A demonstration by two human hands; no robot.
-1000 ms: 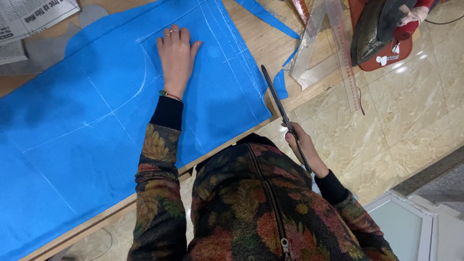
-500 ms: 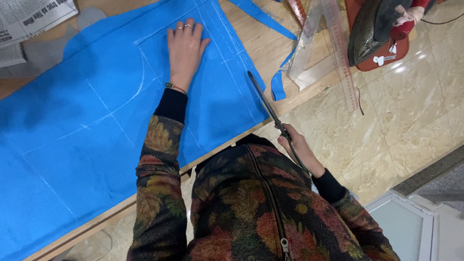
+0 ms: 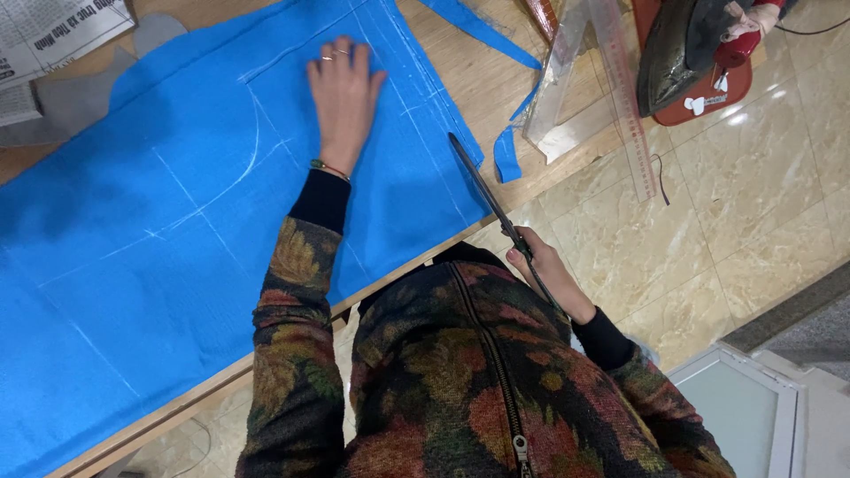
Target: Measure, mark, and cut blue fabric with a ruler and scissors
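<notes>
Scissors [image 3: 482, 190], long, dark metal, narrow blades, held in right hand [image 3: 540, 270] off the near edge of the wooden table [image 3: 482, 75]. Fingers wrapped round the handles; blades look closed or near closed, can't tell exactly. Blade tips lie over the right edge of the blue fabric [image 3: 133, 221], pointing toward the far side of the table.

Left hand [image 3: 343, 93] flat, palm down on the fabric near its far right corner, fingers together and stretched out, thumb a little apart. Rings on fingers, thin bracelet at the wrist. Holding nothing, just pressing cloth.

Fabric: bright blue, soft, slightly fuzzy woven look, covers most of the table from left edge to near right. White chalk lines on it, straight ones crossing plus one curved arc just left of the left hand. Right edge cut straight.

Blue fabric strip [image 3: 482, 31] lies on bare wood at the far right; a short blue scrap [image 3: 506, 155] hangs at the right edge by the scissor tips. Clear plastic rulers [image 3: 602, 80], long and flat, lie angled past the table's right edge. Iron [image 3: 677, 49], dark shiny soleplate, on a red-brown stand beyond them. Newspaper [image 3: 53, 35] and grey cloth piece [image 3: 71, 102] at the far left corner. Glossy beige marble-pattern floor tiles [image 3: 753, 195] at right. Sleeves: dark floral knit, black cuffs.
</notes>
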